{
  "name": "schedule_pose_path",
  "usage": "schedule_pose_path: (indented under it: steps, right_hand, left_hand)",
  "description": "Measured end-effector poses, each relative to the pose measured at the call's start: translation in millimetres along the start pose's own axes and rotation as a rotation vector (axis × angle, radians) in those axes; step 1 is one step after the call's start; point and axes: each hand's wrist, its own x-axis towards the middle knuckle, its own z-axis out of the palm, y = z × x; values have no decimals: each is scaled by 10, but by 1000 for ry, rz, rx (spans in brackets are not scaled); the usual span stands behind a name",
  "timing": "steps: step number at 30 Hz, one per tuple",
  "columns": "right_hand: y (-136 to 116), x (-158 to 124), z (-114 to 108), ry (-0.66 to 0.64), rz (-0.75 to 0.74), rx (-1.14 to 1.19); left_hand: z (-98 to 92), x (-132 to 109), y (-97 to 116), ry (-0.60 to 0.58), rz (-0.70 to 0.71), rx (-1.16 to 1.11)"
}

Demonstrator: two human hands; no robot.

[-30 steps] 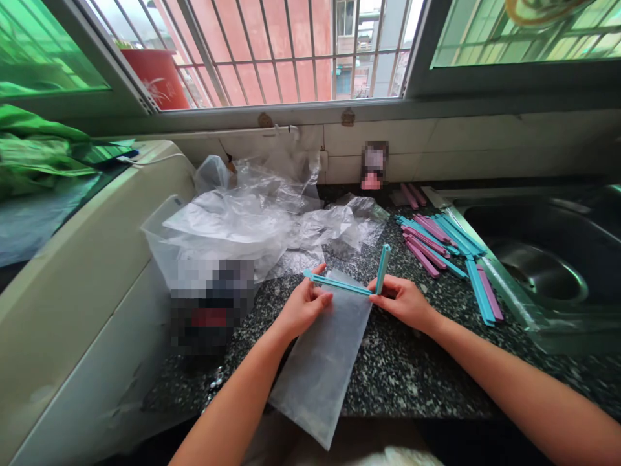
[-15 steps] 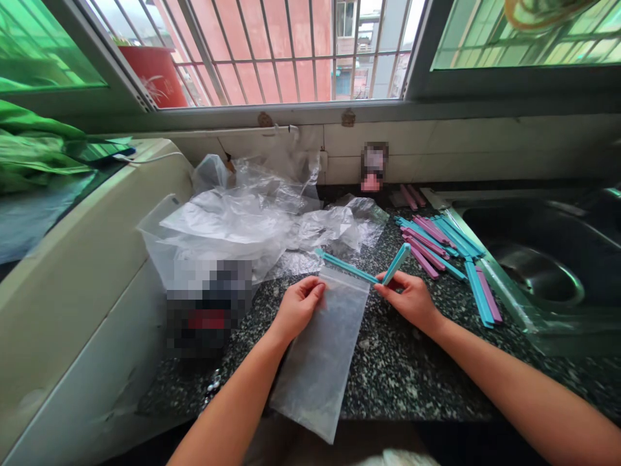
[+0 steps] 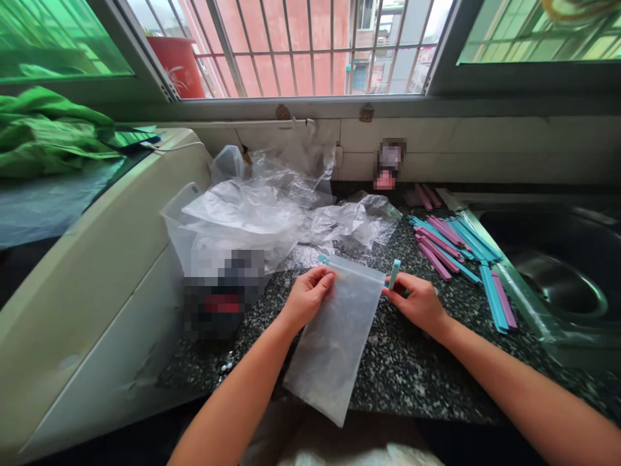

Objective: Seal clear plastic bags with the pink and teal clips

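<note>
My left hand (image 3: 310, 291) pinches the upper left edge of a clear plastic bag (image 3: 337, 349), which hangs slanted over the counter's front edge. My right hand (image 3: 420, 303) grips a teal bag clip (image 3: 394, 274) by its hinge end, at the bag's upper right corner. One arm of the clip stands up, swung away from the other. The other arm runs behind the bag's top edge, mostly hidden, with its tip showing past the upper left corner. The bag looks flat, with nothing visible inside.
A heap of crumpled plastic bags (image 3: 247, 207) lies at the back left, beside a blurred dark object (image 3: 228, 304). Several teal and pink bag clips (image 3: 449, 246) are piled at right, near the metal sink (image 3: 557, 278). A pale appliance (image 3: 97, 310) borders the counter (image 3: 417, 375) on the left.
The long arm of the clip has moved from above the bag's top edge to behind it. The raised arm now appears more upright. The whole view has shifted slightly.
</note>
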Motion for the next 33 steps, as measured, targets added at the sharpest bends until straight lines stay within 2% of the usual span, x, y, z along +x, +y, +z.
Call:
schedule_pose_path:
  steps: [5, 10, 18, 28, 33]
  right_hand:
    - [-56, -21, -22, 11, -79, 3]
    - [-58, -27, -46, 50, -76, -21]
    - [-50, -73, 28, 45, -100, -9]
    - [-25, -49, -9, 16, -253, 30]
    - [-52, -37, -42, 51, -209, 54]
  left_hand:
    - [12, 14, -19, -14, -26, 56]
    - [25, 23, -26, -13, -67, 38]
    - [52, 42, -72, 15, -214, -235]
    - [43, 42, -72, 104, -225, -289]
    - [43, 39, -66, 121, -254, -259]
